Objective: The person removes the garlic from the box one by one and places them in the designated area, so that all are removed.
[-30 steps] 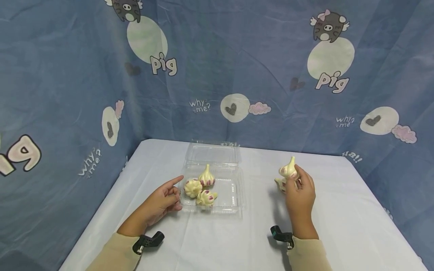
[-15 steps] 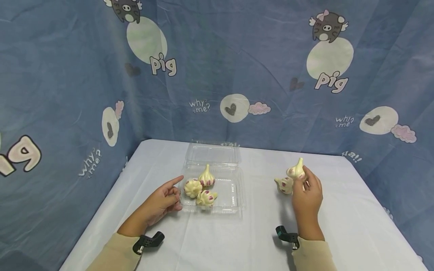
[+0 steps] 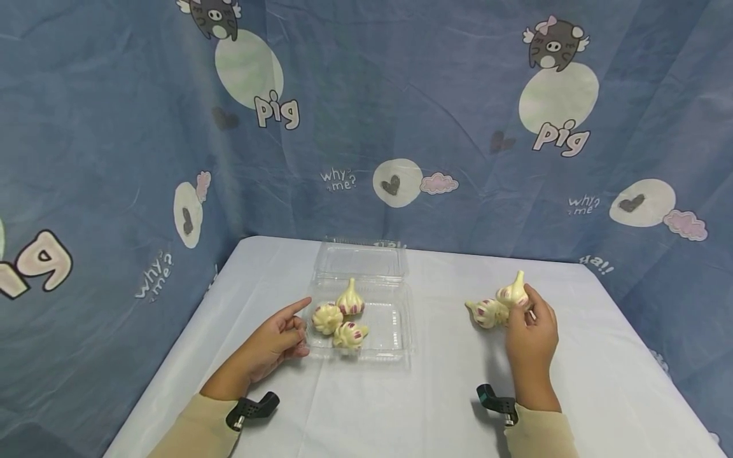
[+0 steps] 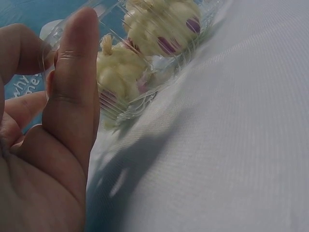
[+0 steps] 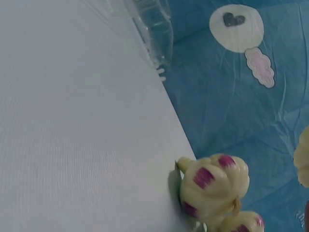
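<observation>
My right hand (image 3: 531,337) pinches a garlic bulb (image 3: 513,294) with its stem upward; in the right wrist view only a sliver of this held garlic bulb (image 5: 303,157) shows. Just behind it on the table lie a garlic bulb (image 3: 485,313) and a second one, partly covered. At its left rim, my left hand (image 3: 269,343) grips a clear plastic container (image 3: 389,327), index finger stretched along it. Inside, toward the left side, sit an upright garlic bulb (image 3: 350,300), another garlic bulb (image 3: 328,318) and a tipped garlic bulb (image 3: 350,335).
The container's hinged lid (image 3: 359,261) lies folded back toward the far table edge. White cloth covers the table (image 3: 438,394). A blue printed curtain (image 3: 321,83) rises behind and to the left. Each wrist carries a small black camera mount.
My right hand has moved right and slightly toward me with its garlic bulb, uncovering more of the bulbs on the table. The left hand and the container stay where they were.
</observation>
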### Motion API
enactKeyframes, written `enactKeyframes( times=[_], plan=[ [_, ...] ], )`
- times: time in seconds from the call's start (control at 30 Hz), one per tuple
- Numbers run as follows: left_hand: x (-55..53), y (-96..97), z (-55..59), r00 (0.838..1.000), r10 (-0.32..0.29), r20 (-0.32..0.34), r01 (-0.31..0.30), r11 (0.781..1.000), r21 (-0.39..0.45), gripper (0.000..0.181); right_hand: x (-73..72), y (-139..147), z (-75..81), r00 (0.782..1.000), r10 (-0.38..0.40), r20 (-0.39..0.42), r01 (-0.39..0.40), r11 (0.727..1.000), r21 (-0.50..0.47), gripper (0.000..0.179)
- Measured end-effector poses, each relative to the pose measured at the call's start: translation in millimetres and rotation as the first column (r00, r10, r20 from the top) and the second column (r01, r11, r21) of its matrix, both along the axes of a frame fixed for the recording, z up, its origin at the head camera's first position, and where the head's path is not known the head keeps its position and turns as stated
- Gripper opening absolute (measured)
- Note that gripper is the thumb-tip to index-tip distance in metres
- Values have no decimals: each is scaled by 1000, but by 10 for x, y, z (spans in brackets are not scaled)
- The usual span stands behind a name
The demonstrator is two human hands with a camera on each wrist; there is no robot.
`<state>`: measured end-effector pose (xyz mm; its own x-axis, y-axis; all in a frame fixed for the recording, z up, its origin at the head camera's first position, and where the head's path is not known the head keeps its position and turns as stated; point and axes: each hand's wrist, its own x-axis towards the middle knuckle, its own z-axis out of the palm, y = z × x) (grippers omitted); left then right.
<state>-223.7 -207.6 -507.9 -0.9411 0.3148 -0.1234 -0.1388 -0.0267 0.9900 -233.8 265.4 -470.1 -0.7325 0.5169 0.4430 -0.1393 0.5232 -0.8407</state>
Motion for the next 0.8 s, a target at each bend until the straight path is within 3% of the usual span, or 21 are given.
enactKeyframes(
  times=[0.8],
  plan=[
    [10,-4,7,1000,-8,10,8,1000,15,76,83,265,-44,993,-57,103,59,998,-19,47]
  ],
)
